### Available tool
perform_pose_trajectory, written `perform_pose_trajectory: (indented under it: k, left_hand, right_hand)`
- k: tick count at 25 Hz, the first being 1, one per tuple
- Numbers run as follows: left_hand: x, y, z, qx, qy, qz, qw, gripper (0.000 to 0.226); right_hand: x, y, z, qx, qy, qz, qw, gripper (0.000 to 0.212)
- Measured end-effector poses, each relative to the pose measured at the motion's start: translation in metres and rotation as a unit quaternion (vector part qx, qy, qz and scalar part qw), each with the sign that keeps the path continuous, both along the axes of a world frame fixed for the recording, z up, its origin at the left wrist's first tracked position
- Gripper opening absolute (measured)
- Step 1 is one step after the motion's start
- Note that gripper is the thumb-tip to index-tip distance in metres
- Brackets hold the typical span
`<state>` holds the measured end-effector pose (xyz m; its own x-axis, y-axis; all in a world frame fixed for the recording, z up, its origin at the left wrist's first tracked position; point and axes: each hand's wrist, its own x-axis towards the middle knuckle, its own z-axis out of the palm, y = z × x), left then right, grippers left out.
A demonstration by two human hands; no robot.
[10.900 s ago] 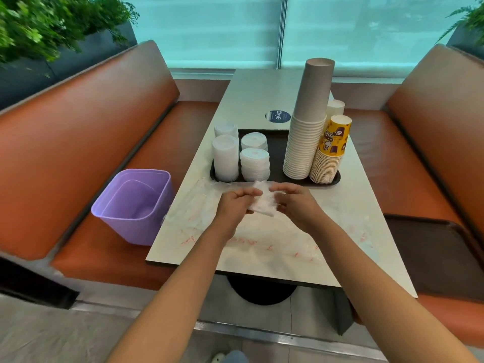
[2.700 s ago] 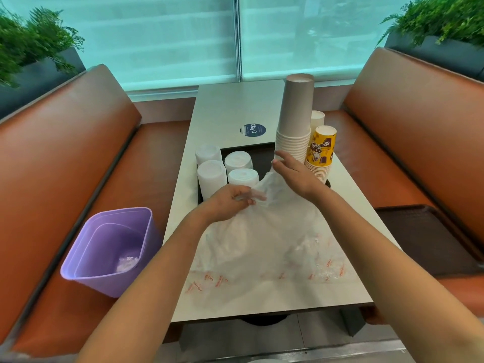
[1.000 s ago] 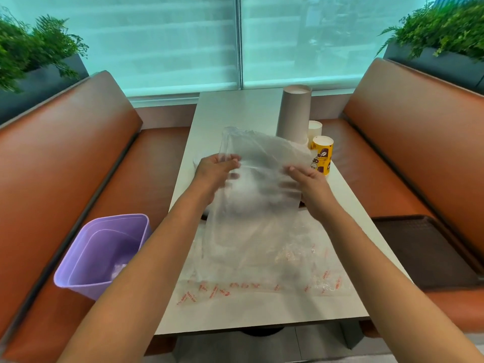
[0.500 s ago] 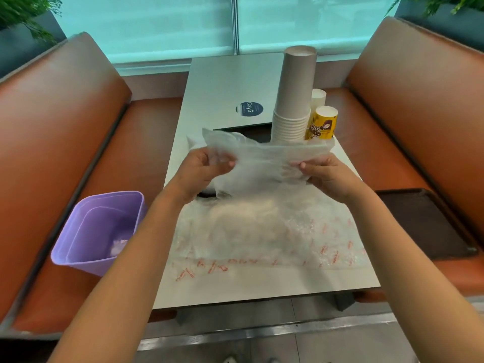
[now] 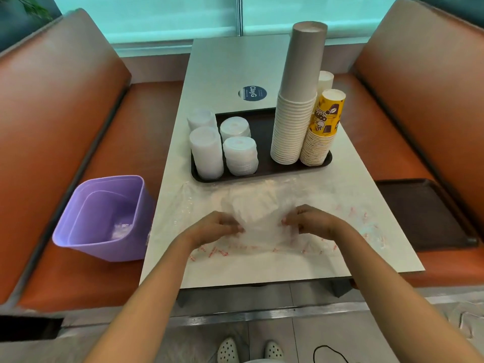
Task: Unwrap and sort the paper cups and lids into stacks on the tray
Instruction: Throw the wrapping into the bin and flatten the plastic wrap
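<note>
1. Wrap – clear plastic, lies at the table's near edge, emptied.
2. Left hand and right hand pinch its sides – likely gathering it.
3. Cups and lids stand stacked on the tray.
4. Bin waits left, probably for waste.

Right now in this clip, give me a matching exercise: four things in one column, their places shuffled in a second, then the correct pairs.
Things:
1. purple bin
2. yellow cup stack
3. empty tray
4. plastic wrap

Places:
A. right bench seat
B. under both hands, on the table
C. left bench seat
D. right end of the loaded tray

Pairs: 1-C, 2-D, 3-A, 4-B
</note>
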<state>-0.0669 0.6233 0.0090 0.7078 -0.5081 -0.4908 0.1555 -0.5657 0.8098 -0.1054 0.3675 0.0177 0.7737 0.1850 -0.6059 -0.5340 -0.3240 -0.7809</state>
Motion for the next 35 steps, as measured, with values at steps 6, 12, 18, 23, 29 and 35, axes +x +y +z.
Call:
perform_pose_trajectory:
  k: [6, 12, 18, 23, 29, 35]
  left_hand:
    - [0.021, -0.027, -0.014, -0.015, 0.005, 0.185, 0.983, 0.024]
    - [0.037, -0.033, -0.038, 0.067, -0.030, 0.225, 0.972, 0.036]
    - [0.042, -0.037, -0.042, 0.094, -0.053, 0.211, 0.972, 0.039]
    - [0.043, -0.036, -0.035, 0.157, -0.057, 0.277, 0.946, 0.044]
    - [0.029, -0.044, -0.031, 0.169, -0.524, 0.171, 0.817, 0.022]
    - [0.008, -0.059, -0.052, 0.121, -0.362, -0.083, 0.920, 0.041]
  right_hand:
    - [0.017, 0.013, -0.024, -0.083, -0.067, -0.207, 0.973, 0.033]
    - [0.027, 0.019, -0.040, -0.201, -0.136, -0.277, 0.930, 0.025]
    - [0.027, 0.039, -0.057, -0.454, -0.455, 0.110, 0.758, 0.047]
    - [0.033, 0.033, -0.074, -0.466, -0.229, 0.216, 0.827, 0.067]
    - [0.034, 0.035, -0.080, -0.471, -0.240, 0.210, 0.823, 0.083]
    - [0.035, 0.032, -0.073, -0.421, -0.262, 0.183, 0.849, 0.067]
